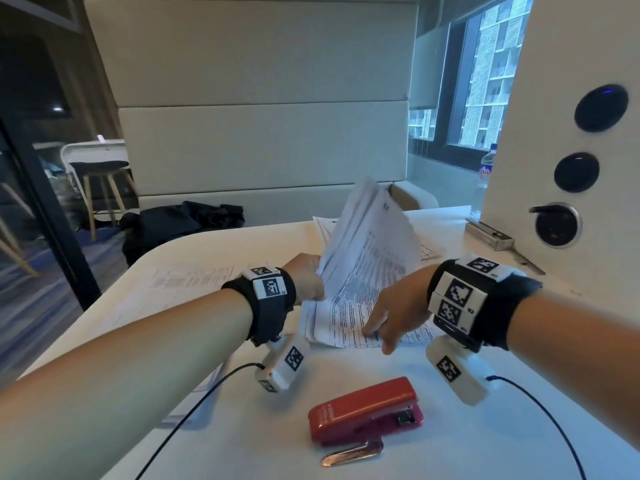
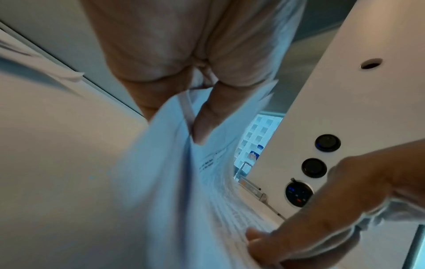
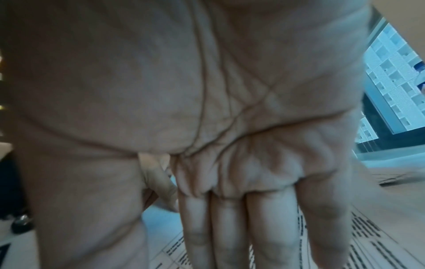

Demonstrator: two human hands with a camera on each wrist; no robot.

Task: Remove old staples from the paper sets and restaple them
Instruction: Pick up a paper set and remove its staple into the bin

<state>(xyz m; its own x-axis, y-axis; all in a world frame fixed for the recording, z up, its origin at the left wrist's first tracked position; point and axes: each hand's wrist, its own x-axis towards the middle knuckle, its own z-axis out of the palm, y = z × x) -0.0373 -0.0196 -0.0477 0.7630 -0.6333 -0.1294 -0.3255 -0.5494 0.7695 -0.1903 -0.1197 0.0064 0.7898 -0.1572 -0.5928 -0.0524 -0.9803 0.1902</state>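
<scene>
Head view: left hand (image 1: 306, 278) grips the upper sheets of a paper set (image 1: 363, 271) and lifts them up and back, fanned; its fingers are hidden behind the sheets. Right hand (image 1: 394, 311) lies flat, fingers straight, pressing the lower pages down on the table (image 1: 519, 427), approx. mid-table, nearer the right edge than the left. Stapler (image 1: 367, 410) lies near the front edge, untouched, with a metal staple remover (image 1: 353, 453) just in front of it. More printed sheets (image 1: 194, 280) lie flat toward the left edge. No staple visible on the set from here.

Left wrist view: fingers (image 2: 204, 118) curl round the raised pages, thumb opposite, so a firm pinch. Pic is blurred; the bound corner can't be made out. Right hand shows lower right, on the paper.

Right wrist view: palm (image 3: 184, 91) wide, fingers (image 3: 230, 227) straight and close together over printed text. Holds nothing.

Judgement: step in hand looks like sorting or opening the set to find the old staple. Recs: keep the right hand flat near the bound corner so pages don't shift; lift w/o creasing; square the edges before reaching for the remover; keep loose sheets in order. Risk: torn corner if pages are pulled against the staple.
</scene>
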